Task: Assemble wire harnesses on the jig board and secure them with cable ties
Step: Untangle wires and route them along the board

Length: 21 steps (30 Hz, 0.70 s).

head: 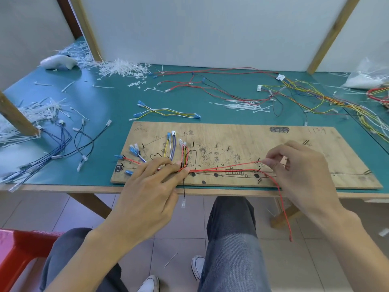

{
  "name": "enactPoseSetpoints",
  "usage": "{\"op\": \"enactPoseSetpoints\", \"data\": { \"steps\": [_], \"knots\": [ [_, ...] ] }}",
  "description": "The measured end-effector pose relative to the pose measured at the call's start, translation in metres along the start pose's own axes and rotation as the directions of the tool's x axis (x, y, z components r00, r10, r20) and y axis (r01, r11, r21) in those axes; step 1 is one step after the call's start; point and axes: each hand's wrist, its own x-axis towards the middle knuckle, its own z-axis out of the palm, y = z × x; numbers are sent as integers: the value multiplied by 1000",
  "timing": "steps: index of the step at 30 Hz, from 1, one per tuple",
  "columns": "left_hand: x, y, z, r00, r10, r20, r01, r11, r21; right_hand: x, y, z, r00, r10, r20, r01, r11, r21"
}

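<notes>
Table [117, 106] green-topped, jig board [294, 135] at its 6 o'clock edge. Left hand [147, 186] at board's 7 o'clock, thumb and fingers pinching wire bundle [184, 157] against the wood. Right hand [299, 171] at 4 o'clock, fingertips pinching red wire [231, 165], taut between the hands, tail hanging off the edge. Loose cable ties [242, 106] at board's 12 o'clock

My two forearms are bare and come up from the lower edge, a little apart from each other. My left hand [147, 186] lies palm down with its back toward me, the fingers stretched forward and close together. Its thumb and first finger meet at the tips and pinch the wire bundle [185, 157]. My right hand [299, 171] is bent at the wrist. Its thumb and first finger pinch a red wire [231, 165], and its other fingers are curled.
</notes>
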Motion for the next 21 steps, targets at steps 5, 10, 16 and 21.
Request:
{"op": "enactPoseSetpoints", "data": {
  "steps": [5, 10, 16, 21],
  "knots": [
    [-1, 0, -1, 1000, -1, -6, 1, 1000, 8, -10, 5, -1, 976, 133, 172, -114, 987, -114],
    [0, -1, -1, 1000, 0, -2, 0, 1000, 7, -31, 8, -15, 946, 239, 219, -221, 970, -101],
    [0, -1, 1, 1000, 4, -15, -4, 1000, 1, -45, 7, -36, 779, 420, 466, -476, 879, 4],
    [0, -1, 2, 1000, 11, -26, -11, 1000, 2, -64, 8, -21, 762, 446, 470, -475, 878, -62]
  ]
}}
